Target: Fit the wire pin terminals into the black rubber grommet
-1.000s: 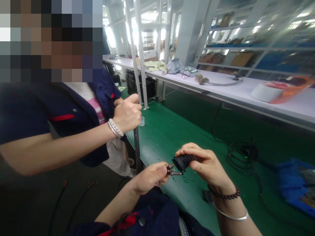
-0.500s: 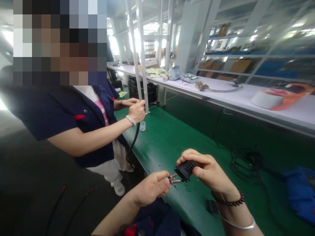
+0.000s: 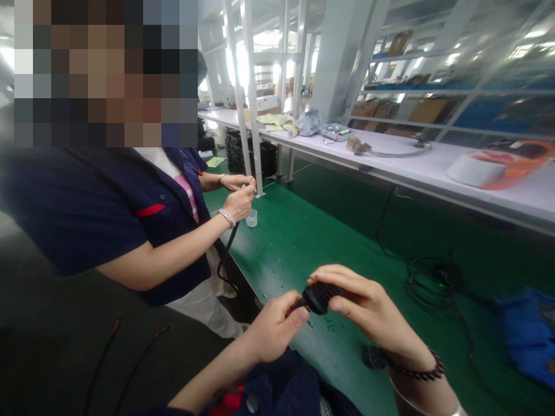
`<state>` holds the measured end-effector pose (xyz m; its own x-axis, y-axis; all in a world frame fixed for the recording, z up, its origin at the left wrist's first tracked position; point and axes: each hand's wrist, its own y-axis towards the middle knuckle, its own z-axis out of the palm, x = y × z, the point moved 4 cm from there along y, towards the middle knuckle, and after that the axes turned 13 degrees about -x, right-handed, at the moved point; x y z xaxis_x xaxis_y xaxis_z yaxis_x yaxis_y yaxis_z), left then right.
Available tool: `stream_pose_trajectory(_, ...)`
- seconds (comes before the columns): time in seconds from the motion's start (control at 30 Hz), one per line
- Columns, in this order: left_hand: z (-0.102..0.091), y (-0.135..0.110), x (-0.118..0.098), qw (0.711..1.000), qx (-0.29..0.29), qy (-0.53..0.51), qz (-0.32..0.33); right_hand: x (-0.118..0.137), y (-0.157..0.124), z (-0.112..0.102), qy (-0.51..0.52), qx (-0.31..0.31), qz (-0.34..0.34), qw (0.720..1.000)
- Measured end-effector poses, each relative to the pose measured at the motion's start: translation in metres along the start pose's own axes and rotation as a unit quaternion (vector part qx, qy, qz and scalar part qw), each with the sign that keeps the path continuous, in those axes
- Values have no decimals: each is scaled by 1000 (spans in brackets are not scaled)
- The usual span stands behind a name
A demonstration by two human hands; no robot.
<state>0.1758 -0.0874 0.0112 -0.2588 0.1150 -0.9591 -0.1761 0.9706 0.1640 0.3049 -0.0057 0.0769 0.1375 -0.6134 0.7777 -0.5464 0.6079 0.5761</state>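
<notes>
My right hand (image 3: 366, 300) grips a black ribbed rubber boot (image 3: 319, 298) between thumb and fingers, its wide end turned to the left. In my left hand (image 3: 277, 326), thumb and fingers pinch wire ends (image 3: 298, 307) right at the boot's wide end. The wire tips are hidden there, so I cannot tell how deep they sit. Both hands are held above the green bench top. Below my right wrist lies a small black part (image 3: 373, 357) on the bench.
A co-worker's hands (image 3: 240, 199) hold a black cable (image 3: 232, 234) at the left, near a clear plastic cup (image 3: 251, 218). Coiled black cable (image 3: 427, 283) and a blue object (image 3: 531, 341) lie to the right. A white raised shelf (image 3: 390, 164) runs behind. Loose cables (image 3: 104, 358) hang lower left.
My left hand has moved the wire ends up against the boot; their metal tips, bare before, are now out of sight. The co-worker's hands have shifted slightly lower.
</notes>
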Motion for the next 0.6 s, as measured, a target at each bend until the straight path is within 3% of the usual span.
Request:
stream_pose_trajectory(0.17, 2, 1, 2, 1000, -2, -7, 6, 0, -3, 3, 30, 40, -5, 999)
stream_pose_trajectory(0.23, 4, 0, 3, 1000, 7, -17, -1, -5, -5, 5, 61, 29, 32, 997)
stream_pose_trajectory(0.4, 6, -1, 7, 994, 26, -102, -31, -34, -13, 0, 158, -128, 182, 962)
stream_pose_trajectory(0.53, 1, -1, 13, 992, -37, -114, -47, -43, -19, -13, 172, -281, 207, 921)
stream_pose_trajectory(0.6, -1, 0, 15, 989, -63, -118, -59, -43, -22, -13, 202, -319, 236, 895)
